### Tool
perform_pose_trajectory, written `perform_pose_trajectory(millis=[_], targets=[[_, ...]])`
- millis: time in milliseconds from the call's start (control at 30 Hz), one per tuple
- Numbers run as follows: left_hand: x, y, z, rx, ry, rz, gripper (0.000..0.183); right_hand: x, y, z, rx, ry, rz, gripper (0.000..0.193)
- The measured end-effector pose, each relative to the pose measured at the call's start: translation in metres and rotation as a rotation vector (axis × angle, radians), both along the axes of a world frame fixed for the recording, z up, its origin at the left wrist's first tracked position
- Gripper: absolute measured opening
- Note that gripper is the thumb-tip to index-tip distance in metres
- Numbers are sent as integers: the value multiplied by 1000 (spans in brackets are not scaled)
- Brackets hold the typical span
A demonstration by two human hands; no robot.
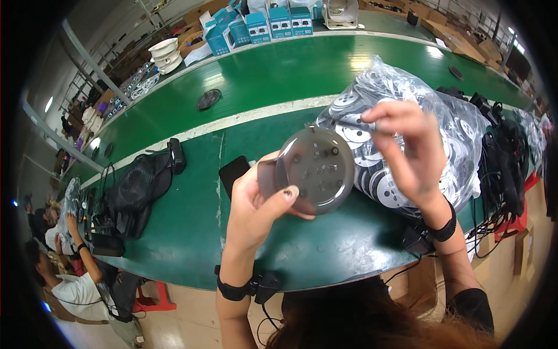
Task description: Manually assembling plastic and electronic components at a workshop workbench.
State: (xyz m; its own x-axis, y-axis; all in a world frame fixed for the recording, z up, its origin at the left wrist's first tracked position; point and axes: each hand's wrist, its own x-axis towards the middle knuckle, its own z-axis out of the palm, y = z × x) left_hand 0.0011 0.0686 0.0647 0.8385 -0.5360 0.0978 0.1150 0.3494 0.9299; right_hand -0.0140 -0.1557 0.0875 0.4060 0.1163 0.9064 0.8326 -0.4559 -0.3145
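My left hand [251,200] grips a round, translucent dark-grey plastic housing [319,177] by its raised side, thumb over the near edge. Its face, with small holes and studs, is turned up toward me above the green table. Just right of and beyond the housing, my right hand [411,145] is closed in a pinch, slightly blurred. Whatever lies between its fingertips is too unclear to name. Behind and below that hand sits a clear plastic bag [401,84] filled with white and grey discs [390,193] that have holes in them.
A black phone-like slab [233,172] and a black mesh cap [142,185] lie to the left. Beyond runs a green conveyor belt [285,72] carrying a dark round part [209,99]. Teal boxes [280,24] stand behind it. Black cables [505,168] crowd the right; a co-worker [78,291] sits left.
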Motion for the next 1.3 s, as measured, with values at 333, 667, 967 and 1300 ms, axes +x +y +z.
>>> perform_pose_trajectory(millis=[333, 667, 967, 1300], targets=[[-19, 7, 8, -67, -398, 34, 58, -26, 21, -13, -405, -657, -249, 16], [-23, -3, 7, -112, -409, 50, 72, -18, 17, -7, 76, 76, 291, 28], [-19, -4, 8, -152, 30, -14, 60, -10, 21, -11, 54, 161, 121, 19], [-16, -6, 9, -153, 160, -66, 55, 2, 18, -17, -150, 6, 26, 21]])
